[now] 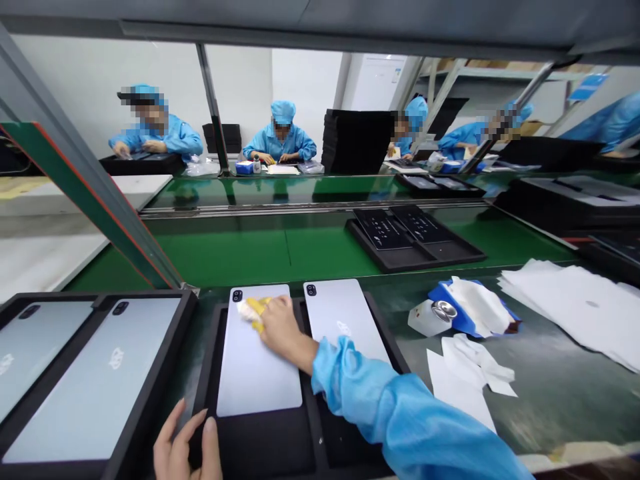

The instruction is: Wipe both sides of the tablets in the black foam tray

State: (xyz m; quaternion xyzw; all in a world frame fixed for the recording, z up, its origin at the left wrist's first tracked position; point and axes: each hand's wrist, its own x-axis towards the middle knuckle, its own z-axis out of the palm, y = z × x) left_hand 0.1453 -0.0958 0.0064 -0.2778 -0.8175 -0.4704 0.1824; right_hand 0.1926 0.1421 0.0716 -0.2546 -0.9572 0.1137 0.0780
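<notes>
A black tray (pixel 260 447) in front of me holds two silver tablets lying back side up. My right hand (pixel 280 327), in a blue sleeve, presses a small white and yellow cloth (pixel 253 310) onto the top of the left tablet (pixel 255 360), close to its camera. The right tablet (pixel 340 317) lies beside it, partly hidden by my forearm. My left hand (pixel 185 447) rests on the tray's near left edge with its fingers stretched out and nothing in them.
A second black tray (pixel 145 387) with two more tablets lies at the left. A small white bottle (pixel 430 317), a blue packet with wipes (pixel 470 310) and white sheets (pixel 575 307) lie at the right. A green conveyor (pixel 280 250) carries another tray (pixel 415 237). Several people work beyond it.
</notes>
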